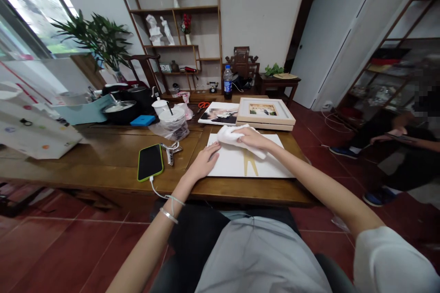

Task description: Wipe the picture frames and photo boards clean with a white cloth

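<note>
A white flat panel (pixel 237 165) with a gold mark lies on the wooden table (pixel 113 165) right in front of me. My left hand (pixel 205 160) rests flat on the panel's left edge, fingers stretched out. My right hand (pixel 253 138) is closed on a white cloth (pixel 229 135) and presses it onto the panel's upper part. Behind the panel lies a stack of light wooden picture frames (pixel 265 112), and a photo print (pixel 220 114) lies to their left.
A phone in a green case (pixel 150 161) lies to the left on a white cable, beside a metal clip (pixel 172 150). Plastic cups (pixel 173 120), pots, a blue box and a water bottle (pixel 227 81) stand further back. Another person (pixel 405 146) sits at the right on the red floor.
</note>
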Demonstrator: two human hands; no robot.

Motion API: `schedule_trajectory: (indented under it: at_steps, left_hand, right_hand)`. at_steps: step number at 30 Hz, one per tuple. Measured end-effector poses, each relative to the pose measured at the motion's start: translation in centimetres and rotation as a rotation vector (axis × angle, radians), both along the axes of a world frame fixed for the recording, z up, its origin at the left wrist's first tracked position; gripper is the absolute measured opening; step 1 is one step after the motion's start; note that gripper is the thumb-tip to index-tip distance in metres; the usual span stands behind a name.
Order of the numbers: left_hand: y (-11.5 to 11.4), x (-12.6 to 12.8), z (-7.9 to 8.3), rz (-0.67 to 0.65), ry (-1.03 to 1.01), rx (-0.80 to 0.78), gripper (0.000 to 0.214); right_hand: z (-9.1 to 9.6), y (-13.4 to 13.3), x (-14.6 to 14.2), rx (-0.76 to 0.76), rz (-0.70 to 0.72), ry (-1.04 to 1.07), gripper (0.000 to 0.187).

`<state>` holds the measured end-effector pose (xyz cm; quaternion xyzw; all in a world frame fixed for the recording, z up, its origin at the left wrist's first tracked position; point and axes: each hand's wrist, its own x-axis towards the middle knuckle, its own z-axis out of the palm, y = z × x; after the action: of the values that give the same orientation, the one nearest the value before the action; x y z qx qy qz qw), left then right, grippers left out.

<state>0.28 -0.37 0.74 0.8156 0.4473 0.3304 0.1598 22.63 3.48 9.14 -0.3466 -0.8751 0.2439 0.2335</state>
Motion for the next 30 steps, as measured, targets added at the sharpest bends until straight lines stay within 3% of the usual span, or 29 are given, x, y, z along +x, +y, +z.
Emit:
schedule_trajectory:
  at_steps: [4, 8, 11, 18, 23, 26, 30]
  left_hand:
    - [-0.1, 0.0, 0.2, -0.007, 0.008, 0.024, 0.039]
    - [-0.1, 0.0, 0.2, -0.006, 0.006, 0.014, 0.039]
    - [-0.1, 0.0, 0.1, -0.002, -0.004, -0.005, 0.04]
    - [-0.1, 0.1, -0.1, -0.005, -0.022, -0.006, 0.04]
    - [-0.1, 0.0, -0.1, -0.007, -0.029, 0.004, 0.041]
    - [-0.1, 0.0, -0.1, -0.01, -0.03, 0.0, 0.041]
    - [-0.1, 0.0, 0.0, -0.009, -0.03, -0.003, 0.042]
  right_hand:
    - [-0.4, 1.5, -2.9, 0.021, 0.119, -0.078, 0.039]
    - [-0.3, 1.9, -2.7, 0.038, 0.108, -0.155, 0.046]
    - [0.3, 1.5, -0.3, 0.045, 0.031, -0.222, 0.044]
    - [1.2, 0.0, 7.9, 0.031, -0.305, -0.325, 0.046]
    - [1.8, -1.4, 13.2, 0.004, -0.392, -0.375, 0.042]
    - [2.5, -2.3, 14.9, 0.063, -0.381, -0.398, 0.034]
    - [3.2, -3.9, 14.6, 0.248, -0.451, -0.472, 0.027]
